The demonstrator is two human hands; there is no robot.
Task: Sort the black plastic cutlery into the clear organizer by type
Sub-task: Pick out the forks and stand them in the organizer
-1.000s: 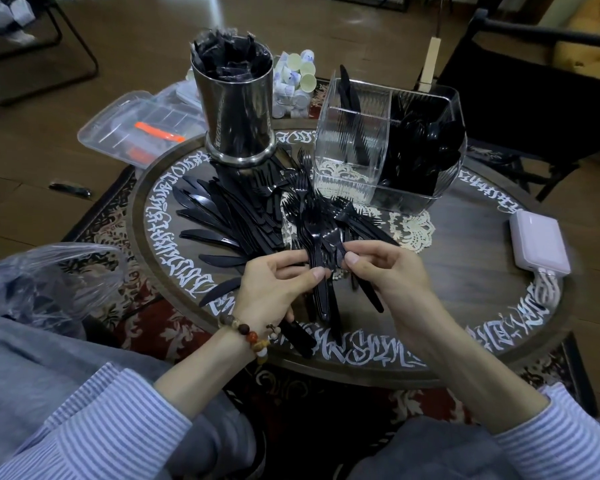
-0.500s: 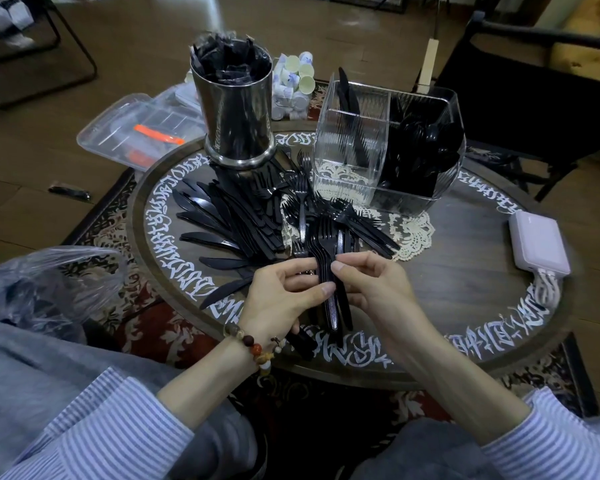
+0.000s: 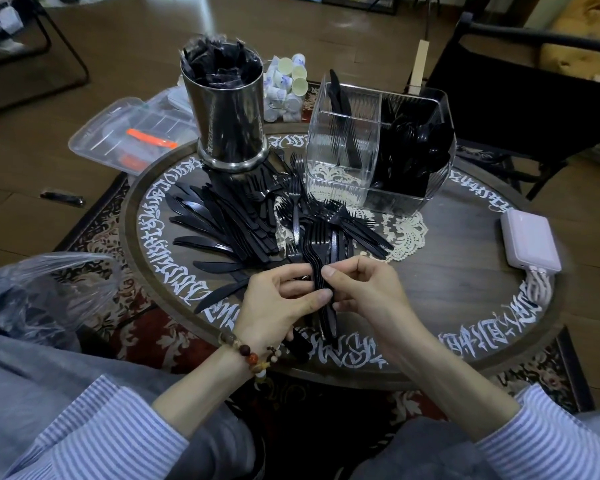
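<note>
Both hands meet over the near part of the round table (image 3: 465,271). My left hand (image 3: 278,303) grips a stacked bundle of black forks (image 3: 317,251) by the handles, tines pointing away from me. My right hand (image 3: 364,289) pinches the same bundle from the right. Loose black forks (image 3: 354,223) lie on the lace doily, and black knives (image 3: 205,216) fan out to the left. The clear organizer (image 3: 343,188) stands behind: its right compartment is full of black spoons (image 3: 420,147), a back-left one holds a few knives, the front-left one looks bare.
A steel canister (image 3: 227,123) stuffed with black wrappers stands at the back left of the table. A pink power bank (image 3: 530,239) with a cable lies at the right. A clear plastic bag (image 3: 39,292) sits by my left knee. A lidded box (image 3: 132,133) is on the floor.
The fork bundle has been gathered and squared up between both hands, which drew slightly closer together; my right hand shifted left onto the handles.
</note>
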